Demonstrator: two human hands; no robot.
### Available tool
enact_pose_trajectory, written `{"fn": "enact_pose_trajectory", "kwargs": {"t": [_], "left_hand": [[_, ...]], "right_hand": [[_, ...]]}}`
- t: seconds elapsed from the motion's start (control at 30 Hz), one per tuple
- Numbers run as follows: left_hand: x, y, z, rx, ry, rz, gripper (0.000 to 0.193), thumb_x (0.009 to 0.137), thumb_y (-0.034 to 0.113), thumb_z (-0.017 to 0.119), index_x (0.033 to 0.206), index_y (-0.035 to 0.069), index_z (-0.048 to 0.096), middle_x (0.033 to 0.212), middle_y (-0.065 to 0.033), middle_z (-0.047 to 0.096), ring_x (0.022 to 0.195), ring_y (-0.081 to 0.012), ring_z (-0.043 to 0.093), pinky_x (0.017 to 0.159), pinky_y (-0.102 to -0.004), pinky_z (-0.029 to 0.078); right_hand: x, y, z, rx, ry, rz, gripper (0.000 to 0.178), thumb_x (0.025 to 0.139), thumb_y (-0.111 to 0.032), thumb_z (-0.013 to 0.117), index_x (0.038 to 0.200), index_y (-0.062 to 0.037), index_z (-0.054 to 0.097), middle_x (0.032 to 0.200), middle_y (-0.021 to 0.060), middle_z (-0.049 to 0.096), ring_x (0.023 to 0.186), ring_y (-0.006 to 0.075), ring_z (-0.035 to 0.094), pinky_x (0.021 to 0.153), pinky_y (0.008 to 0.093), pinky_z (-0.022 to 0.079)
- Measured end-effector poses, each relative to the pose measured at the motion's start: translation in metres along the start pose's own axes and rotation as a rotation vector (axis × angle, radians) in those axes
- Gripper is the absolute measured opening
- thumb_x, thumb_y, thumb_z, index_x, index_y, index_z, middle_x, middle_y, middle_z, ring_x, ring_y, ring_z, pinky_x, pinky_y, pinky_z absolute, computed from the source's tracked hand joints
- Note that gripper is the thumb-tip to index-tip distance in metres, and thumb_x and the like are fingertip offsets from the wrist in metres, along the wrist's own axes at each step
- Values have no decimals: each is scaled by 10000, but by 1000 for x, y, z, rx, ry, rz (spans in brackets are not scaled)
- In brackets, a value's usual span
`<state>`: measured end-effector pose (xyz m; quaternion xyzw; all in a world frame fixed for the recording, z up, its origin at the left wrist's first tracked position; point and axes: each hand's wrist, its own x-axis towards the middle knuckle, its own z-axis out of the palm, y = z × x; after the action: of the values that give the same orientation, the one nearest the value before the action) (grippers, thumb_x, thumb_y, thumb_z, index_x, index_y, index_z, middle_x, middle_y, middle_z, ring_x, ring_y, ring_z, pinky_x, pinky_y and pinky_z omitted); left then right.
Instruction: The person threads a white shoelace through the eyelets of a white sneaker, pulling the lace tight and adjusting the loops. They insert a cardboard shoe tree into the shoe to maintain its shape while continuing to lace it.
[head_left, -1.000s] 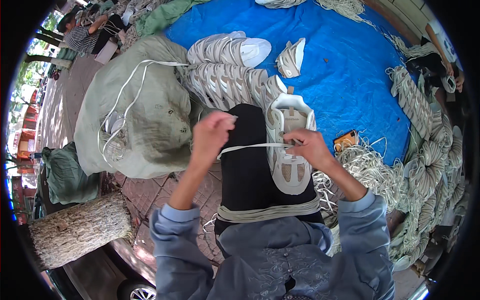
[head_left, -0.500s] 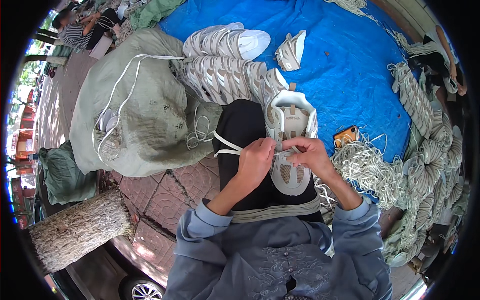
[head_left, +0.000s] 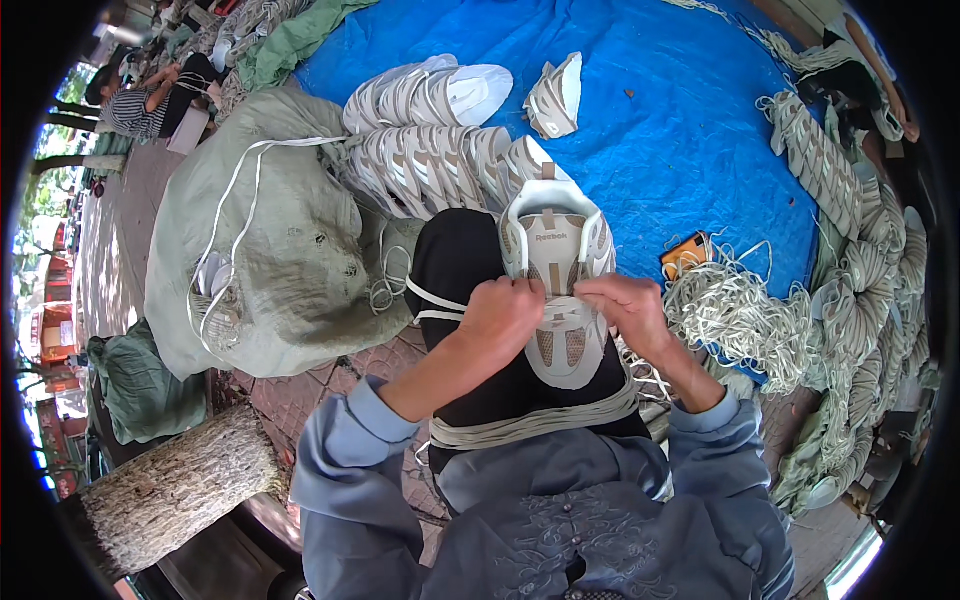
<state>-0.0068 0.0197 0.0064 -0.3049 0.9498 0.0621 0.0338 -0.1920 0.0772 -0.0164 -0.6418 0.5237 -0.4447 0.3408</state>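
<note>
A white and beige sneaker upper [head_left: 552, 235] lies across my thighs, its toe toward me and its tongue away. A white shoelace [head_left: 568, 318] crosses its lower eyelets, and a loose length trails left from my left hand [head_left: 505, 318]. That hand is closed in a pinch on the lace at the left eyelet row. My right hand [head_left: 632, 312] pinches the right eyelet edge of the upper; its fingertips hide whether lace is also between them. A bundle of pale laces [head_left: 540, 420] lies across my lap.
Stacked sneaker uppers [head_left: 420, 165] and a single upper [head_left: 556, 95] lie on a blue tarp [head_left: 690, 140]. A bulging sack [head_left: 270, 240] stands left. At right are a lace heap [head_left: 740, 315], an orange phone [head_left: 686, 256] and more uppers [head_left: 860, 300]. A log [head_left: 180, 485] lies lower left; a person [head_left: 150, 105] sits far left.
My hands have moved slightly apart to opposite sides of the eyelet rows, and the right fingers have left the lace at the middle. The view has shifted, so the surroundings sit differently.
</note>
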Motion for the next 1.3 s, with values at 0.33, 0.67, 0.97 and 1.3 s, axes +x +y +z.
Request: {"fn": "enact_pose_trajectory", "kwargs": {"t": [0.33, 0.67, 0.97, 1.3], "left_hand": [[23, 10, -10, -18, -220, -42, 62, 674, 76, 553, 697, 22, 533, 569, -120, 562, 599, -259, 605, 518, -376, 461], [36, 19, -7, -126, 280, 89, 58, 653, 47, 571, 667, 50, 514, 597, -73, 522, 611, -232, 530, 559, -340, 416], [55, 24, -3, -364, -29, -248, 92, 721, 114, 550, 738, 82, 635, 668, -125, 610, 649, -288, 606, 584, -384, 471], [54, 24, 2, -596, -24, -321, 120, 720, 131, 538, 742, 103, 652, 670, -131, 607, 658, -307, 599, 595, -403, 461]], "right_hand": [[-9, 22, -11, 31, -14, 177, 101, 729, -68, 639, 823, -32, 626, 686, 71, 610, 570, 150, 562, 504, 273, 442], [-14, 36, -9, -336, 15, -36, 92, 704, -152, 625, 690, -75, 578, 665, 60, 571, 595, 241, 583, 508, 354, 447], [-2, 27, -10, -655, -94, -200, 71, 647, -99, 552, 601, -47, 536, 595, 91, 542, 498, 265, 573, 431, 367, 458], [12, 30, -14, -322, -182, 71, 93, 667, -84, 591, 607, -14, 584, 619, 111, 595, 519, 203, 583, 490, 312, 459]]}}
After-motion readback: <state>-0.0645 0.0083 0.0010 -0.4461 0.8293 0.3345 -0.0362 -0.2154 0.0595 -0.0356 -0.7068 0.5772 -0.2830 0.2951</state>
